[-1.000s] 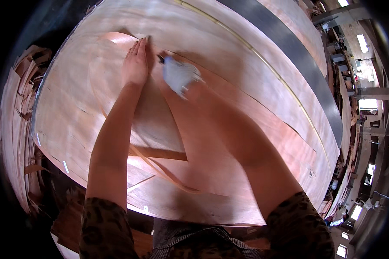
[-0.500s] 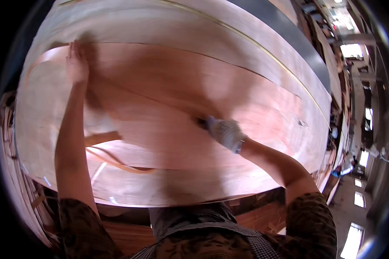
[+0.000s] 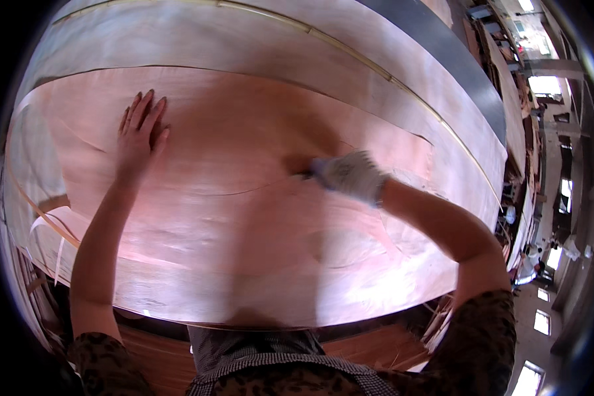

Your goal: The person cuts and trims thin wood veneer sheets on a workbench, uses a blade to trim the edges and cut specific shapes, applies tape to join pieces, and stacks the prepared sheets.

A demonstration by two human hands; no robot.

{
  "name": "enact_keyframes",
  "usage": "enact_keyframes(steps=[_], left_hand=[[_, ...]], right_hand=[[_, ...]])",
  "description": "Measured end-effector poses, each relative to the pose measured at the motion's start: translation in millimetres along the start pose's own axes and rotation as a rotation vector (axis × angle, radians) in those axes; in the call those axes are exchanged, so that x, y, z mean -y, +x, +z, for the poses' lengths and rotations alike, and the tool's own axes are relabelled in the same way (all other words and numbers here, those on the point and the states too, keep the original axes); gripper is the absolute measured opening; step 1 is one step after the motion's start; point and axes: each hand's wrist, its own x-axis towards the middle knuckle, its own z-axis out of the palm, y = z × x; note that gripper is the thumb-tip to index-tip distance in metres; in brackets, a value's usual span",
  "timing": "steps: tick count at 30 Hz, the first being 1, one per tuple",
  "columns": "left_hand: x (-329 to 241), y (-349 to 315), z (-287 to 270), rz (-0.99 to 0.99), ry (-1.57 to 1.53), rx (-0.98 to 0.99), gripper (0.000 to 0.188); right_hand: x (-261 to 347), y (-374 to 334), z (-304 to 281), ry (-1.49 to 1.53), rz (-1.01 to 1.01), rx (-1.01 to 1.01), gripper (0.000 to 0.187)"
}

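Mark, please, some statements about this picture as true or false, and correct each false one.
1. The left hand rests on the reddish sheet. True.
2. The right hand is bare. False: the right hand wears a pale glove.
3. A narrow yellowish strip curves beyond both hands. True.
4. The dark grey band is at the lower left. False: it is at the upper right.
5. The right sleeve has a spotted pattern. True.

Along the right, bright windows (image 3: 546,86) dot a dull grey wall (image 3: 549,148), a pale beam (image 3: 553,68) just above the large one. Dim reddish-brown wood (image 3: 376,346) shows low down; whether it is floor is unclear.
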Motion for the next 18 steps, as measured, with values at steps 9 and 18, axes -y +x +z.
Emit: enact_keyframes(steps=[9,18], left_hand=[[5.3,-5.6,9.7,0.000,-0.072,-0.010,0.047],[-5.4,-6.7,10.8,-0.039,-0.060,-0.157,0.049]], right_hand=[[-182.5,-176.3,28.5,-0.161,0.557,-0.012,0.015],[61.8,62.6,-44.0,0.239,0.071,-0.517,0.023]])
